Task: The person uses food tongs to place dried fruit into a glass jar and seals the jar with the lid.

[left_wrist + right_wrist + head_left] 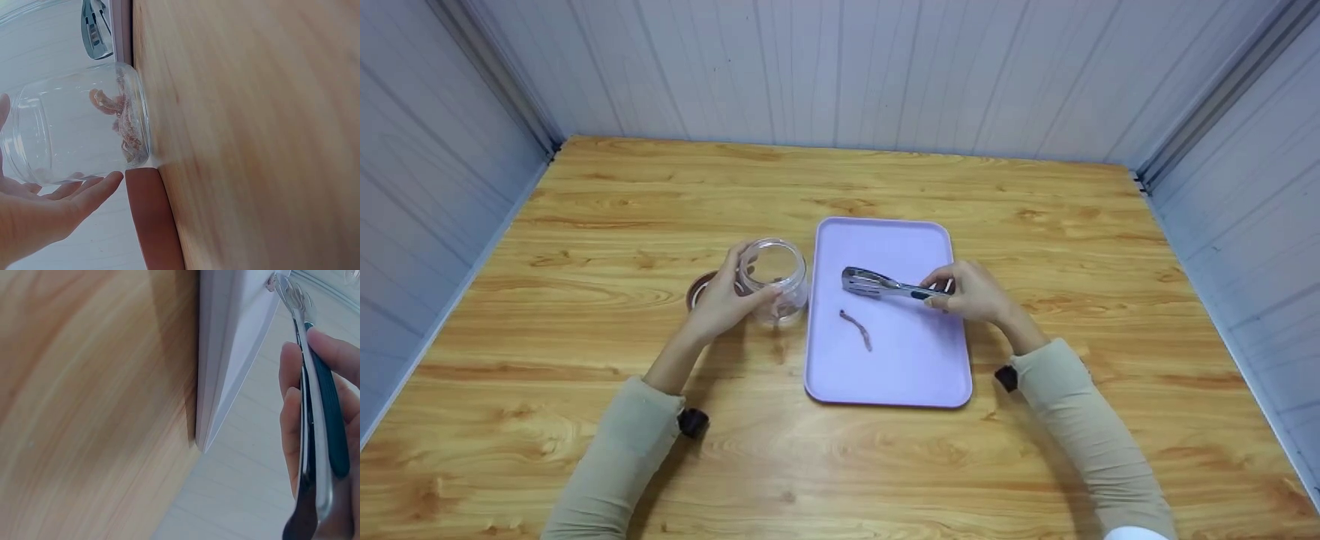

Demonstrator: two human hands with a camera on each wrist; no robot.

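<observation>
We observe the left hand [724,304] grasping the clear jar [790,298], thumb and fingers on opposite sides near its rim; the jar stands upright on the wooden table [885,465], just beside the left edge of the lilac tray [900,367], and contains brownish pieces [128,124] at its base. We observe the right hand [971,294] gripping the metal tongs [885,283] by the handles, their heads pointing left above the tray. We locate one thin brown strip [858,327] on the tray near the tong heads, and a reddish-brown lid [153,216] beside the jar.
</observation>
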